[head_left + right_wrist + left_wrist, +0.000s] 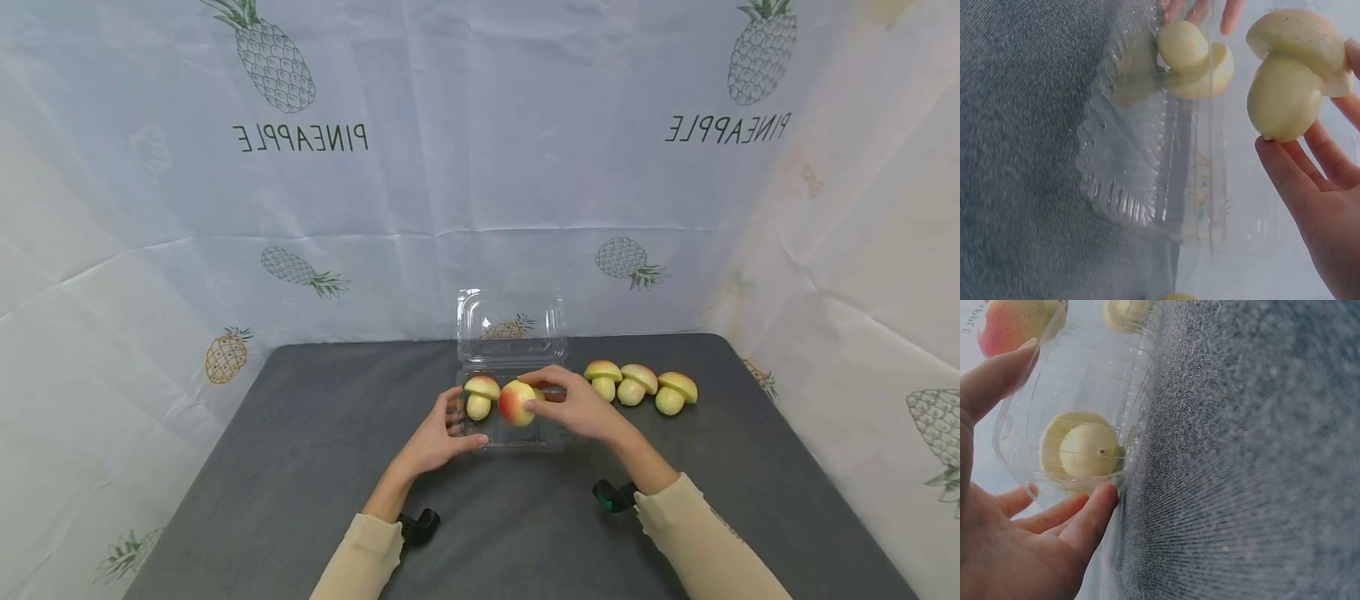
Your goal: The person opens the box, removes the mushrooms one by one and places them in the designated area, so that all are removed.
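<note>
A clear plastic container (512, 442) with a hinged lid (512, 329) stands on the dark table. My left hand (442, 437) holds its left front corner, thumb at the rim and fingers along the side. A yellow mushroom-shaped piece with a reddish cap (481, 397) lies in the container's left part, stem toward me. In my right hand (581, 406), fingertips and thumb pinch another mushroom-shaped piece (1294, 75) above the container; its reddish cap faces me in the head view. Through the plastic in the left wrist view shows one more yellow piece (1127, 314), its place unclear.
Right of the container, three more mushroom-shaped pieces (632, 386) lie in a row on the table (337, 417). The lid stands upright behind the base, near a pale cloth (487, 167) printed with pineapples. Black wrist cameras (420, 527) sit under both forearms.
</note>
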Motion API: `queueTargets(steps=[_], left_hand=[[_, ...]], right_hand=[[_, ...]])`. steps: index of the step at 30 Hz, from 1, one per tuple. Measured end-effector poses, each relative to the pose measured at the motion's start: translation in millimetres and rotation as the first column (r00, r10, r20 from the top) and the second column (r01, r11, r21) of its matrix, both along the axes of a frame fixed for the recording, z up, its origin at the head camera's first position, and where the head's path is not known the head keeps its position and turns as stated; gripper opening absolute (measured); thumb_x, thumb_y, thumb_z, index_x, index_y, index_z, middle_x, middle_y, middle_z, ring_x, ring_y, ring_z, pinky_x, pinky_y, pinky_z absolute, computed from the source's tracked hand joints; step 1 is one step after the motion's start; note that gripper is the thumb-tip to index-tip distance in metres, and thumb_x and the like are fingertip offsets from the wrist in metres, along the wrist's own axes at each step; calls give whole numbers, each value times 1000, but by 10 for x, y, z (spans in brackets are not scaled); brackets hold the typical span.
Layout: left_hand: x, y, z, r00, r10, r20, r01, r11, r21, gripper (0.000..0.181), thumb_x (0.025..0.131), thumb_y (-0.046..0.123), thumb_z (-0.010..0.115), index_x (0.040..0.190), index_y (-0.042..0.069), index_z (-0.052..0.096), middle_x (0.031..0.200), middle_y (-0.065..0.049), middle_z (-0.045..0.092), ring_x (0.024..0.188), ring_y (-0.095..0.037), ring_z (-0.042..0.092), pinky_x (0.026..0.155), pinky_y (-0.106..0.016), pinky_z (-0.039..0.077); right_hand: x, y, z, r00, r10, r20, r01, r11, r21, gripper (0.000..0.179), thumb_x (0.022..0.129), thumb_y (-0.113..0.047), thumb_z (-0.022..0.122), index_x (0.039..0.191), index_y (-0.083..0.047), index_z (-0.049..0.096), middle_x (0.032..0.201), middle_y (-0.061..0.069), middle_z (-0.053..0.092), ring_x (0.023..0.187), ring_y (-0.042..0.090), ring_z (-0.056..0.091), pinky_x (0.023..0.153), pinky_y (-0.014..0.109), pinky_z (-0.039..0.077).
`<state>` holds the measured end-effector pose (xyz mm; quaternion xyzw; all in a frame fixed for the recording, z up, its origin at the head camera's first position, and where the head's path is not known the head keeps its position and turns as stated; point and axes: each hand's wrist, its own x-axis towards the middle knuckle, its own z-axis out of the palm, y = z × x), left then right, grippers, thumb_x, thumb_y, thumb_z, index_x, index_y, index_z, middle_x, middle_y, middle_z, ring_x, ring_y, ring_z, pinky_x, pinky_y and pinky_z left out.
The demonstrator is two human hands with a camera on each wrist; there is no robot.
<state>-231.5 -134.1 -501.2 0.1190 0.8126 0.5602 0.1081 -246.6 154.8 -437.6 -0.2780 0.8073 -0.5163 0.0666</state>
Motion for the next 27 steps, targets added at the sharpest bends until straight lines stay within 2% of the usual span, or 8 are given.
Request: queueTargets(steps=[8, 20, 27], left_hand=[[1, -2, -6, 1000, 2, 0, -2, 1000, -7, 100, 86, 34, 84, 160, 10, 20, 153, -24, 34, 136, -44, 47, 106, -54, 47], [1, -3, -13, 1000, 5, -7, -5, 1000, -11, 100, 87, 35, 83, 161, 11, 20, 153, -24, 35, 136, -44, 47, 107, -54, 46], [4, 2, 1, 1000, 9, -1, -9, 1000, -25, 101, 87, 36, 83, 161, 12, 20, 154, -24, 33, 137, -43, 46, 106, -54, 46]], right_hand=[[85, 129, 84, 999, -30, 11, 30, 999, -18, 45, 97, -27, 73, 137, -10, 63, 132, 8, 57, 127, 31, 54, 107, 57, 45], [133, 345, 156, 995, -101, -9, 101, 995, -16, 46, 97, -26, 73, 139, -11, 62, 132, 8, 58, 124, 31, 56, 106, 51, 47], [161, 449, 166, 993, -119, -28, 118, 993, -21, 44, 96, -24, 74, 137, -11, 63, 131, 8, 57, 114, 30, 53, 102, 53, 49]])
